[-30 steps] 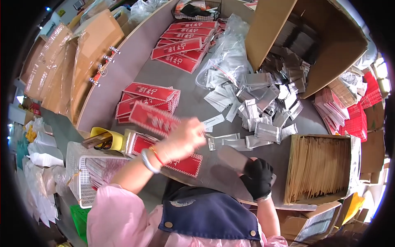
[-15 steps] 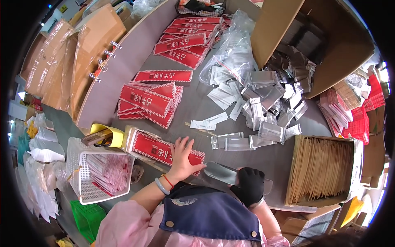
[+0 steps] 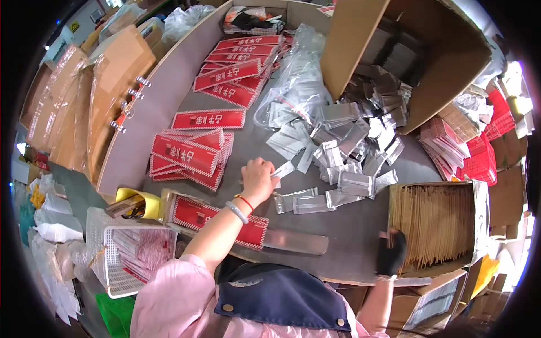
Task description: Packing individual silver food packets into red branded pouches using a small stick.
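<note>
Right hand [image 3: 390, 253] blurred — its grasp on brown envelopes [image 3: 434, 225] unclear.

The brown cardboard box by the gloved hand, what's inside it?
The cardboard box holds a tight row of tan kraft envelopes standing on edge. The gloved right hand reaches its front edge. Anything beneath the envelopes is covered.

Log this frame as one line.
left hand: on silver sachet | right hand, gloved: at box of brown envelopes | red packets: stacked
</note>
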